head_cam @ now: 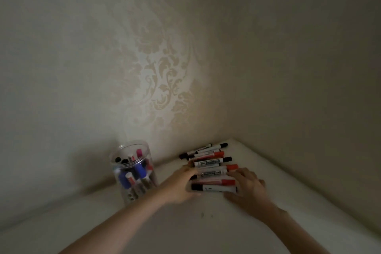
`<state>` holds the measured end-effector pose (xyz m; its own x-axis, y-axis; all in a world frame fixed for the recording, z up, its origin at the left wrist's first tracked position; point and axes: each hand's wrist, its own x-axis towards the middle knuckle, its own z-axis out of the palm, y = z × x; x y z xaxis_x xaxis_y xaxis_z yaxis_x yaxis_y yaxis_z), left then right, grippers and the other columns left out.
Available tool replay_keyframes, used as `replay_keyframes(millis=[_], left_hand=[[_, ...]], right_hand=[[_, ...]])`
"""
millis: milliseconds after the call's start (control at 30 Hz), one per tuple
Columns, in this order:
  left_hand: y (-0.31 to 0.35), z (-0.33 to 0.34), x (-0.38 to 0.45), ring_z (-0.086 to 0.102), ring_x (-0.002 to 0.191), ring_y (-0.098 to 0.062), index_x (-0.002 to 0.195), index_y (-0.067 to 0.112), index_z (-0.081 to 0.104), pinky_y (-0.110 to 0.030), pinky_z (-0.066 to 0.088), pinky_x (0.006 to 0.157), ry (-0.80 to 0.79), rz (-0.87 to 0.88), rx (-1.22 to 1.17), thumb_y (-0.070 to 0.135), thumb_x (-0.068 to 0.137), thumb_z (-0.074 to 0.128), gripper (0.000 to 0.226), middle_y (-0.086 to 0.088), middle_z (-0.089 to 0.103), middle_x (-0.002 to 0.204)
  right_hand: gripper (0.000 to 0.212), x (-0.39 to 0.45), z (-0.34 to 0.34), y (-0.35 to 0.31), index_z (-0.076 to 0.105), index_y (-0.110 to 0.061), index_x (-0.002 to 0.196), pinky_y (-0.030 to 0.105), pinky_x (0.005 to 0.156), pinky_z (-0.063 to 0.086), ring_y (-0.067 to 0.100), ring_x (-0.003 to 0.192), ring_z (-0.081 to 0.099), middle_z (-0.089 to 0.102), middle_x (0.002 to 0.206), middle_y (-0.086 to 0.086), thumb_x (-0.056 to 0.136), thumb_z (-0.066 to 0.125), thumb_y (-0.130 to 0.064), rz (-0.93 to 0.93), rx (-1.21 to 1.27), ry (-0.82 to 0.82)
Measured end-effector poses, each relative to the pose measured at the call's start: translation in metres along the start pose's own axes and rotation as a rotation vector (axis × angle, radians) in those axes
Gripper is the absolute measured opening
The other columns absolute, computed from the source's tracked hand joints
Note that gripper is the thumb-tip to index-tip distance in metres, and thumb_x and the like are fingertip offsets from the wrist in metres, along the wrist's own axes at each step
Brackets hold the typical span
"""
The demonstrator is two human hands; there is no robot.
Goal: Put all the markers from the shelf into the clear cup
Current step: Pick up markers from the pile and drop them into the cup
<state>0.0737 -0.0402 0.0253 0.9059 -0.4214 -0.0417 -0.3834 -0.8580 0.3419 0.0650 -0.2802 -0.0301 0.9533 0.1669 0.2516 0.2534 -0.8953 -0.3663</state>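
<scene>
The pile of markers [210, 168], low in the middle, is squeezed between the left hand [181, 183] and right hand [246, 188]. It seems gripped, though the view is blurry. Next it must be lifted to the clear cup [133, 171] at left.

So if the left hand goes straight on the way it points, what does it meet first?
The left hand points right, at the pile of markers, and its fingers already seem to touch the nearest ones. Depth is unclear, but the pile comes first.
</scene>
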Motion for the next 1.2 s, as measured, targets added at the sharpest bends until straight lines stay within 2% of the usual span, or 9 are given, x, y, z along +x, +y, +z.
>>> replay_keyframes(millis=[100, 233, 433, 500, 600, 733, 933, 1067, 1200], left_hand=[[-0.010, 0.011, 0.012, 0.048, 0.135, -0.019, 0.138, 0.020, 0.053, -0.032, 0.040, 0.114, 0.015, -0.022, -0.020, 0.036, 0.085, 0.076, 0.060, -0.002, 0.048, 0.147], [-0.016, 0.016, 0.023, 0.049, 0.130, -0.019, 0.137, 0.024, 0.054, -0.031, 0.042, 0.111, 0.028, -0.045, -0.009, 0.034, 0.083, 0.077, 0.059, 0.000, 0.046, 0.139], [-0.021, 0.022, 0.022, 0.033, 0.138, -0.018, 0.147, 0.032, 0.041, -0.038, 0.033, 0.118, -0.019, -0.079, -0.008, 0.062, 0.083, 0.066, 0.076, 0.006, 0.035, 0.150], [-0.020, 0.024, 0.018, 0.038, 0.136, -0.017, 0.143, 0.031, 0.046, -0.035, 0.036, 0.115, 0.007, -0.056, -0.024, 0.050, 0.087, 0.069, 0.063, 0.007, 0.043, 0.148], [-0.021, 0.029, 0.016, 0.051, 0.128, -0.012, 0.132, 0.029, 0.056, -0.023, 0.042, 0.105, 0.080, -0.048, -0.075, 0.030, 0.090, 0.072, 0.045, 0.006, 0.054, 0.139], [-0.017, 0.034, 0.009, 0.060, 0.117, -0.012, 0.125, 0.021, 0.064, -0.020, 0.047, 0.099, 0.155, -0.078, -0.126, 0.022, 0.093, 0.069, 0.033, 0.001, 0.062, 0.129], [0.000, 0.002, -0.003, 0.067, 0.093, -0.011, 0.101, 0.017, 0.075, -0.021, 0.048, 0.085, 0.437, -0.072, -0.362, 0.012, 0.088, 0.073, 0.014, -0.001, 0.073, 0.103], [0.024, -0.052, -0.029, 0.064, 0.081, 0.005, 0.099, 0.016, 0.070, -0.003, 0.046, 0.074, 0.611, 0.007, -0.469, 0.010, 0.089, 0.073, 0.012, 0.009, 0.070, 0.093], [0.026, -0.116, -0.072, 0.074, 0.082, -0.011, 0.102, 0.020, 0.068, -0.016, 0.056, 0.080, 0.738, 0.100, -0.551, 0.005, 0.086, 0.075, 0.022, 0.003, 0.072, 0.097]], right_hand=[[0.060, 0.000, -0.002, 0.003, 0.036, -0.037, 0.139, 0.033, 0.098, 0.030, 0.012, 0.126, 0.041, 0.046, 0.138, -0.013, 0.084, 0.056, -0.052, -0.030, -0.015, -0.047], [0.045, 0.005, 0.002, 0.003, 0.048, -0.038, 0.130, 0.031, 0.090, 0.029, 0.012, 0.116, 0.045, 0.053, 0.124, -0.012, 0.087, 0.054, -0.049, -0.075, -0.019, -0.059], [0.038, 0.006, 0.000, 0.018, 0.056, -0.034, 0.122, 0.028, 0.088, 0.041, 0.015, 0.104, 0.053, 0.054, 0.108, -0.008, 0.087, 0.056, -0.048, -0.147, 0.054, -0.102], [0.037, 0.002, -0.007, 0.027, 0.057, -0.030, 0.122, 0.023, 0.082, 0.042, 0.016, 0.097, 0.056, 0.052, 0.102, -0.006, 0.088, 0.057, -0.044, -0.153, 0.069, -0.091], [0.035, -0.008, -0.019, 0.033, 0.057, -0.026, 0.125, 0.012, 0.073, 0.038, 0.009, 0.085, 0.054, 0.053, 0.098, -0.005, 0.091, 0.056, -0.035, -0.144, 0.125, -0.083], [0.028, -0.020, -0.029, 0.029, 0.062, -0.026, 0.119, 0.005, 0.072, 0.039, 0.000, 0.082, 0.056, 0.062, 0.099, -0.011, 0.091, 0.058, -0.027, -0.112, 0.205, -0.085], [0.020, -0.031, -0.031, 0.028, 0.068, -0.026, 0.105, 0.015, 0.068, 0.052, 0.004, 0.070, 0.066, 0.068, 0.091, -0.008, 0.085, 0.068, -0.022, 0.103, 0.339, -0.071], [0.025, -0.031, -0.027, 0.016, 0.063, -0.037, 0.105, 0.019, 0.064, 0.054, 0.003, 0.062, 0.067, 0.071, 0.082, -0.006, 0.087, 0.066, -0.021, 0.134, 0.400, -0.082], [0.024, -0.031, -0.019, -0.005, 0.068, -0.015, 0.108, 0.011, 0.048, 0.045, 0.008, 0.048, 0.058, 0.058, 0.061, 0.002, 0.087, 0.063, -0.005, 0.166, 0.493, 0.018]])
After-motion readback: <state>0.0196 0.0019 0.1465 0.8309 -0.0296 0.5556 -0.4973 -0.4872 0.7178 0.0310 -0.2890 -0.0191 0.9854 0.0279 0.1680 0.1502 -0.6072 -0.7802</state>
